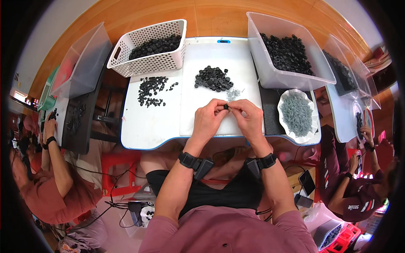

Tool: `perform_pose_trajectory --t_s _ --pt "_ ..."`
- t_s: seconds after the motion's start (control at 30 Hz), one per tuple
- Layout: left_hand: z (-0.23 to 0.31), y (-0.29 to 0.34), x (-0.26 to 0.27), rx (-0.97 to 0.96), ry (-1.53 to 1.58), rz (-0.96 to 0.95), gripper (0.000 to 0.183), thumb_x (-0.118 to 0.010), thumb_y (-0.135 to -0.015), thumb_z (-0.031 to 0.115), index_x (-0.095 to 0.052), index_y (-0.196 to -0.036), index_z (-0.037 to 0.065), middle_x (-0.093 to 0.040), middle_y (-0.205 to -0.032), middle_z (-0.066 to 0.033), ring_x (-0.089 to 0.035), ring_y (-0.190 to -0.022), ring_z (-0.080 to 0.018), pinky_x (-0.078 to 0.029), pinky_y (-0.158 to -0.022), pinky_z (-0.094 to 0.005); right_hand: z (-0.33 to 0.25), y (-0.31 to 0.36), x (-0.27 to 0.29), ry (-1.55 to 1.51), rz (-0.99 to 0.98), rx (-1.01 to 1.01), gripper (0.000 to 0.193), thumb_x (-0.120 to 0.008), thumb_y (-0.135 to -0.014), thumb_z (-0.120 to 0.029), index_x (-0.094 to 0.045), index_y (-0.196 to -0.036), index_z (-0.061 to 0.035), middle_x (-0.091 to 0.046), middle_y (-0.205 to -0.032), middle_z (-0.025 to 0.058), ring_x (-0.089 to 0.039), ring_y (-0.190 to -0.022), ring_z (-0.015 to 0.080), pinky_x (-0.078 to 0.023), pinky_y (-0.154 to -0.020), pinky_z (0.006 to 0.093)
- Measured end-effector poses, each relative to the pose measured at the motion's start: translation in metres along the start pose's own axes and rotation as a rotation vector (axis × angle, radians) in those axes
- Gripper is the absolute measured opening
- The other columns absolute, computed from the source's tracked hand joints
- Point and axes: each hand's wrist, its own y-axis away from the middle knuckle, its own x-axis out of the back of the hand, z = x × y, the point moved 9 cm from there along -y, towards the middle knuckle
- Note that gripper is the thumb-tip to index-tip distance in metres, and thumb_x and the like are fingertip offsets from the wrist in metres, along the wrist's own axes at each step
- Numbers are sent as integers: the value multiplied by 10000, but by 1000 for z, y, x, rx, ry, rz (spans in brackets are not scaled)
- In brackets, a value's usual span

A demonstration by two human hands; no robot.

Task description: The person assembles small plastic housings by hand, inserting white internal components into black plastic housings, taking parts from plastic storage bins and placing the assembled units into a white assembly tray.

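My left hand (209,119) is closed in a pinch on a small black plastic part (226,106) just above the white table. The fingers of my right hand (249,119) are pinched together against the part's right side; whatever lies between them is too small to make out. Just beyond my fingertips is a little scatter of thin, pale grey-green pieces (233,93). Behind that lies a heap of round black caps (213,79). Smaller black parts (152,90) are spread out farther left.
A white perforated basket (145,63) of black parts stands back left. Back right is a clear plastic bin (291,80) with black rings. A white scalloped bowl (283,123) of grey-green pieces sits near the right edge. Co-workers sit at tables on both sides.
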Motion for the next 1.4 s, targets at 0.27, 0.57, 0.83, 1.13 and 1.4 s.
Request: perform_pose_trajectory --t_s 0.27,0.57,0.83,1.13,1.4 --pt "-3 -3 -1 66 -6 -33 221 -754 -916 87 -716 -1114 -3 -799 -943 -122 -764 -846 -160 -586 -768 -282 -17 3 -5 138 -4 228 175 -749 -849 58 -766 -994 -38 -762 -906 111 -747 -792 240 -584 -695 315" --pt "-5 -6 0 213 156 -202 336 -744 -953 122 -699 -1252 -25 -793 -1032 -109 -704 -944 -100 -561 -839 -256 -27 8 -6 260 4 335 290 -758 -837 23 -714 -1115 -46 -752 -927 117 -728 -800 295 -585 -713 375" --pt "-14 -4 1 213 245 -166 289 -757 -959 128 -732 -1187 -48 -793 -1011 -102 -708 -908 -97 -553 -813 -242 0 5 -2 -60 -15 33 241 -722 -893 17 -698 -1128 -30 -775 -957 79 -739 -807 185 -566 -703 327" --pt "-10 -3 1 163 206 -112 261 -778 -921 127 -762 -1130 -29 -797 -942 -105 -714 -842 -101 -551 -751 -247 36 2 25 -18 273 -153 153 -689 -904 5 -725 -1052 -11 -744 -949 84 -678 -770 150 -538 -711 302" --pt "-9 0 3 146 215 -77 230 -778 -921 110 -769 -1094 -41 -793 -942 -86 -705 -849 -82 -549 -753 -233 31 0 20 18 231 -201 128 -701 -887 -7 -735 -1010 3 -719 -891 98 -666 -742 165 -540 -713 292"
